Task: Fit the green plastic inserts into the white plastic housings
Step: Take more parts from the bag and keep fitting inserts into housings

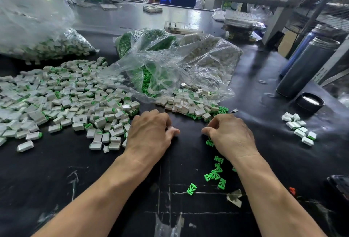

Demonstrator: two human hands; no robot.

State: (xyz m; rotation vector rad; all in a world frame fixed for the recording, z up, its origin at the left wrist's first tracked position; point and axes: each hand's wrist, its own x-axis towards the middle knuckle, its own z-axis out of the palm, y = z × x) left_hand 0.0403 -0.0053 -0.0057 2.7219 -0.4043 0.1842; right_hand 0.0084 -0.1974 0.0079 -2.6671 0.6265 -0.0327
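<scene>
While glossy boxy white housings (62, 102) litter the matte black worktop (105, 176), I see left hand (149, 133) fingers pinching one housing (171, 127); right hand (229, 134) fingers curl over spiky green inserts (209, 143), grip unclear.

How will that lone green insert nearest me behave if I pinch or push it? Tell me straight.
The lone green insert looks like small moulded plastic, so it is probably stiff and very light. Its openwork ribs should give fingertips some purchase. Lying flat on the black table, it would likely slide or flip, not roll.
</scene>
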